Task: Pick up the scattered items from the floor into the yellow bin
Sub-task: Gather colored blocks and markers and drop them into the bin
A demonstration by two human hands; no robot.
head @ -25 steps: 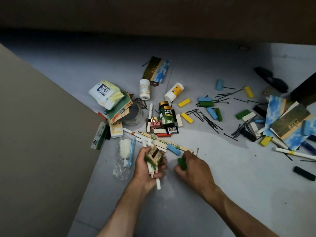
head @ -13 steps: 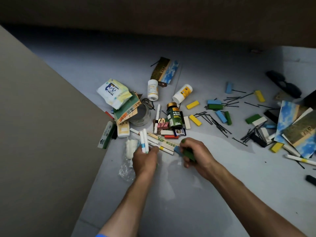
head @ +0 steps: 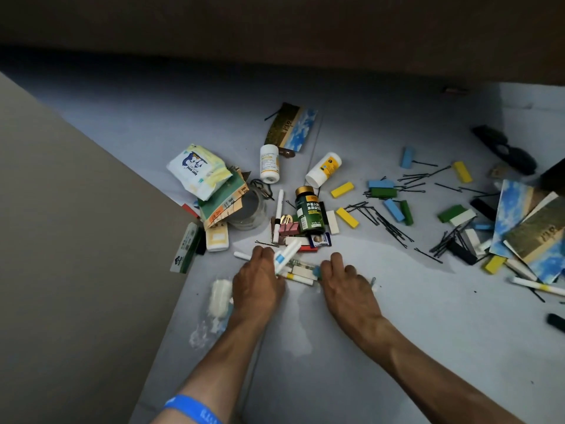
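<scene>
meanwhile, both hands work the pile

low over the grey floor (head: 428, 316), a person gathers clutter left to right. a tissue pack (head: 198, 169) and a roll of clear tape (head: 249, 211) lie by the tan wall. the left hand (head: 256, 283) grips white pens with blue bands (head: 286, 255), seemingly bunching them to save trips. just right of it, the right hand (head: 347, 283) curls onto a small blue piece (head: 317, 271) among more pens; what else it holds cannot be told. a green bottle (head: 308, 211) lies beyond, with hairpins (head: 388, 221) and coloured blocks farther right. the yellow bin is out of view.
</scene>
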